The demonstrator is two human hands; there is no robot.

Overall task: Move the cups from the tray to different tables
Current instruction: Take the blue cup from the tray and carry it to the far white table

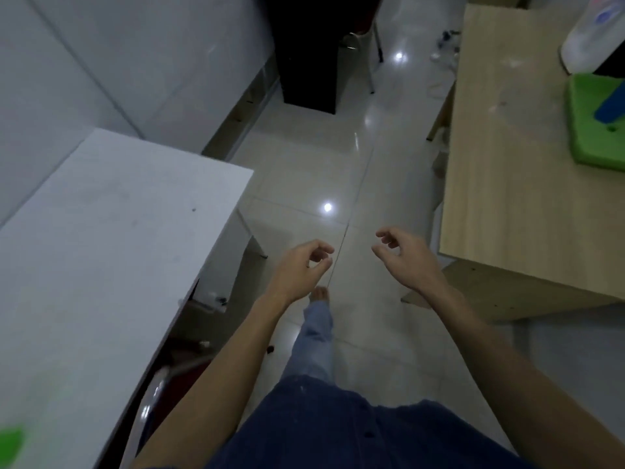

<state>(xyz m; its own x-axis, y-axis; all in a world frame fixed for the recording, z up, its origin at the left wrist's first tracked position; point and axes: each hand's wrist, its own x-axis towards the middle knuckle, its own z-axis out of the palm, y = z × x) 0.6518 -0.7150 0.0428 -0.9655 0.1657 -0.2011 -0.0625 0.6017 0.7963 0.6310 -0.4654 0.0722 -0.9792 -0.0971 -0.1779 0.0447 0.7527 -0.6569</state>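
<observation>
No cups are being seen; the left hand (301,265) and right hand (402,255) are being held empty, fingers (384,235) loosely apart, at the frame's centre.

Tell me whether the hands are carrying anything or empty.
Empty. The left hand and right hand hang over the floor with fingers loosely curled around nothing; no cup is in view.
</observation>
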